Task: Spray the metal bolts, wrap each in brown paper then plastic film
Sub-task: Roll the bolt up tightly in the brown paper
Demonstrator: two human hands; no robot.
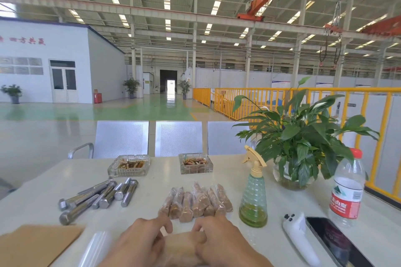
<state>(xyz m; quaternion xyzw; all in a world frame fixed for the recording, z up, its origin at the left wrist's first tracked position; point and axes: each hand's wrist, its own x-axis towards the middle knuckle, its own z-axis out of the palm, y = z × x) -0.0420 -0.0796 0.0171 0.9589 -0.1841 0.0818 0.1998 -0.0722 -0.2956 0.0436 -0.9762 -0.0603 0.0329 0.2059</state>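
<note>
At the near edge of the pale desk (217, 180), the left hand (138, 243) and right hand (219, 243) close together round a brown-paper-wrapped bolt (184, 245), their fingers curled over its top and thumbs pressed against it. Just beyond the fingers lies a row of about 7 wrapped bolts (195, 201), brown paper showing through glossy, crinkled plastic film, lying side by side and touching. To the left, well apart from them, a loose heap of bare steel bolts (97, 197) with hexagonal heads shines grey. A stack of brown paper (36, 245) and a roll of clear film (96, 247) sit at the near left. The green spray bottle (253, 197) stands upright right of the row.
</note>
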